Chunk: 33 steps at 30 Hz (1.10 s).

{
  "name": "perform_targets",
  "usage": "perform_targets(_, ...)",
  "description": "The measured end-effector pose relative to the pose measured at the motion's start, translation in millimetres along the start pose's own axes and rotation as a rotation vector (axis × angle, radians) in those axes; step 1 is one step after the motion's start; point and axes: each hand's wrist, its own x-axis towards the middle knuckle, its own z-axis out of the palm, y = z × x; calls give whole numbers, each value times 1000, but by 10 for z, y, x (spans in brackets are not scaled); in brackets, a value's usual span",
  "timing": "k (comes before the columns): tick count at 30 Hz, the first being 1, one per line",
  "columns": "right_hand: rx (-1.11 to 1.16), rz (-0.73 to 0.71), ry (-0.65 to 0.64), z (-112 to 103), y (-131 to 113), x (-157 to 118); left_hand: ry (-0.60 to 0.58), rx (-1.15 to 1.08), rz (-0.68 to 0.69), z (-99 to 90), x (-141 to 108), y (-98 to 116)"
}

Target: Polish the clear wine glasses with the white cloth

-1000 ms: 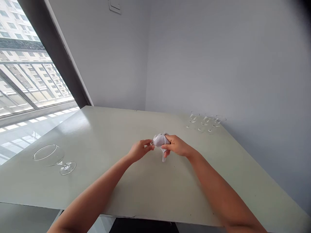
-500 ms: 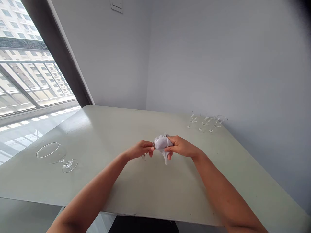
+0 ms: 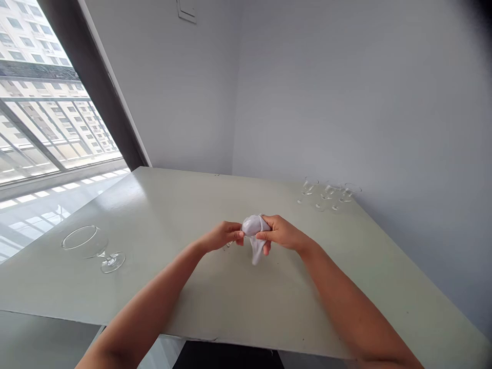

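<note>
Head view — a white cloth [image 3: 253,226] bunched between the left hand [image 3: 222,237] and the right hand [image 3: 282,233]

The two hands meet over the middle of the worktop [image 3: 172,205], pressed in from either side of the cloth. The right hand pinches the wad between thumb and fingers, with its fingers curving over the top and its thumb lying across the front. The left hand has its fingers curled, their tips pinched against the cloth's left edge. The cloth forms a smooth, rounded lump, and a narrow tail of it hangs down just beside the right thumb. Under the left palm, a small transparent glass piece [image 3: 227,246] catches the light, but the hand hides too much of it to tell its shape.

A large wine glass [image 3: 85,244] lies on its side to the left of the hands, well apart from them, with its rim facing left and its foot to the right. Three small stemmed glasses [image 3: 327,192] stand in a row near the far edge of the worktop — they are faint against the pale surface, but they seem upright. Beyond the worktop are a grey wall [image 3: 307,92] and a tall window [image 3: 42,92] looking out on apartment blocks
</note>
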Motion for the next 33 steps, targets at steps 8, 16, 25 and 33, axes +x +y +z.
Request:
perform_targets(8, 506, 57, 315, 215, 272, 250, 656, 683, 152, 147, 31, -59)
perform_targets(16, 5, -33, 111, 15, 87, 72, 262, 290, -7, 83, 27, -20)
perform_targets(25, 297, -37, 166, 148, 147, 137, 641, 619, 116, 66, 1, -8)
perform_targets(33, 129, 10, 127, -2, 85, 79, 279, 359, -21, 71, -8, 61)
